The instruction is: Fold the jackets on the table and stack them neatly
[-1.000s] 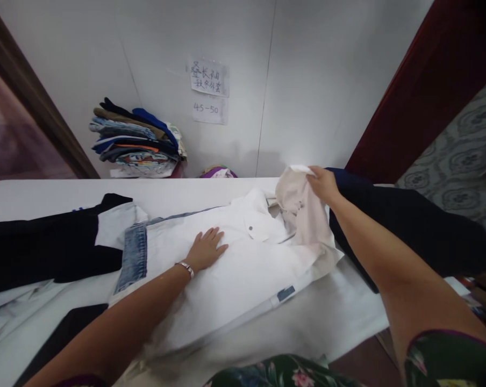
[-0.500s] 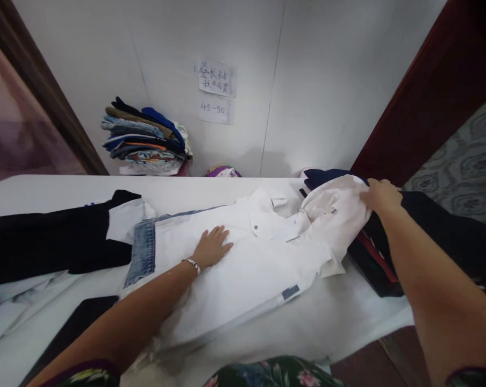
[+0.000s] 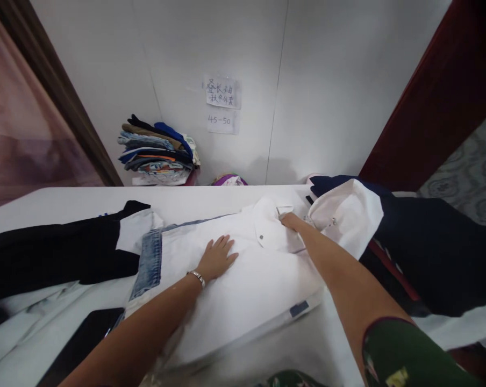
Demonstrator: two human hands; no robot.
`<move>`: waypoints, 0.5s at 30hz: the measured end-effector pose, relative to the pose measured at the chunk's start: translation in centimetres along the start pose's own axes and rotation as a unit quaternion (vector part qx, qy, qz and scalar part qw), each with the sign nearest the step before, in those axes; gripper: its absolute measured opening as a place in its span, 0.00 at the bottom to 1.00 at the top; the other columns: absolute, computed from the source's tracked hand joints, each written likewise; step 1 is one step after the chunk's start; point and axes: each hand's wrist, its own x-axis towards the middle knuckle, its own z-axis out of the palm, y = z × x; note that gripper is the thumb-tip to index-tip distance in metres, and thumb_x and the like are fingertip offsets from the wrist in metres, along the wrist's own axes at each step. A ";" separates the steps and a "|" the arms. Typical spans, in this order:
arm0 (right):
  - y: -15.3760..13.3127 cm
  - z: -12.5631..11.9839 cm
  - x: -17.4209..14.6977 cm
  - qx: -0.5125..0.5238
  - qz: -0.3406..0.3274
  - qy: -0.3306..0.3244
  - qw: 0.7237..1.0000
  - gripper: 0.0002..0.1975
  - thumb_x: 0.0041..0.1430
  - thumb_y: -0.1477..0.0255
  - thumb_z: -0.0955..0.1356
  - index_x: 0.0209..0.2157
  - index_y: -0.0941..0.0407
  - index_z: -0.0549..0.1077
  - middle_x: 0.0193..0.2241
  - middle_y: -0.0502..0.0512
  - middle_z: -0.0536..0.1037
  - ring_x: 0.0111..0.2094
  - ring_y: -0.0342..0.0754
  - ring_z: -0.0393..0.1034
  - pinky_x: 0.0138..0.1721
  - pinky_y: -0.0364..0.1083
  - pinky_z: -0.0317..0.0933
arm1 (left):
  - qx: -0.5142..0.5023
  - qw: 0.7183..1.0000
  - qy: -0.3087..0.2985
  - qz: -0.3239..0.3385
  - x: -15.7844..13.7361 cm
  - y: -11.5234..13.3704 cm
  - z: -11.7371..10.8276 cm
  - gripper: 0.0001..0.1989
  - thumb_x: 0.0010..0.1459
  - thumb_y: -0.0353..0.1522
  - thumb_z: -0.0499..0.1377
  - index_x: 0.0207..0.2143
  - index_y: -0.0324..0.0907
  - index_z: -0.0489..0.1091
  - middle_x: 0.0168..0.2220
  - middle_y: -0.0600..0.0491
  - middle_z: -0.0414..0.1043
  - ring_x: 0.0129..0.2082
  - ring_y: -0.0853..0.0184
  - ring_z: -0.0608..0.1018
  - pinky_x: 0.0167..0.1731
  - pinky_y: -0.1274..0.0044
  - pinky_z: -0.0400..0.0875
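A white hooded jacket [image 3: 243, 290] lies spread on the table, with a button near its collar and a dark label along its near edge. My left hand [image 3: 218, 257] rests flat on its middle, fingers stretched out, a bracelet at the wrist. At the collar opening, my right hand [image 3: 290, 221] has its fingers drawn together on the cloth; the fingertips are partly hidden. The jacket's hood [image 3: 358, 215] lies to the right of that hand, over dark clothes. From under the jacket's left end shows a blue denim garment [image 3: 149, 260].
Dark clothes [image 3: 440, 247] are heaped at the right. Black garments [image 3: 57, 242] lie on the left of the white table [image 3: 85, 201]. A folded clothes stack [image 3: 158, 150] stands behind the table's far edge, below handwritten paper notes [image 3: 222, 105] on the wall.
My right hand has let go of the hood and moved left to the collar. The hood now lies on the dark clothes. My left hand stays on the jacket. The view has shifted slightly.
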 end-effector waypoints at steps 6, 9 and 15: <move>1.0 1.4 1.7 0.014 0.014 -0.090 0.996 0.13 0.59 0.63 0.71 0.39 0.59 0.79 0.44 0.63 0.80 0.46 0.60 0.75 0.43 0.52 0.69 | -0.002 1.000 -0.025 -0.008 -0.2 0.3 -0.6 0.27 0.66 0.44 0.48 0.63 0.44 0.65 0.68 0.46 0.57 0.68 0.54 0.60 0.65 0.56 0.55; 1.4 1.6 1.5 0.044 -0.002 -0.118 0.992 0.08 0.54 0.69 0.72 0.35 0.57 0.81 0.41 0.59 0.83 0.43 0.58 0.76 0.39 0.48 0.68 | -0.004 0.999 -0.036 -0.013 -0.2 0.5 -0.8 0.27 0.67 0.44 0.48 0.64 0.44 0.64 0.68 0.46 0.56 0.69 0.54 0.59 0.65 0.56 0.54; 2.0 0.9 1.8 0.073 0.023 -0.122 0.990 0.17 0.52 0.58 0.72 0.37 0.57 0.80 0.44 0.62 0.82 0.42 0.58 0.76 0.38 0.50 0.69 | -0.005 1.000 -0.030 -0.009 -0.2 0.4 -0.6 0.27 0.67 0.44 0.47 0.63 0.43 0.64 0.68 0.45 0.57 0.68 0.54 0.60 0.65 0.55 0.55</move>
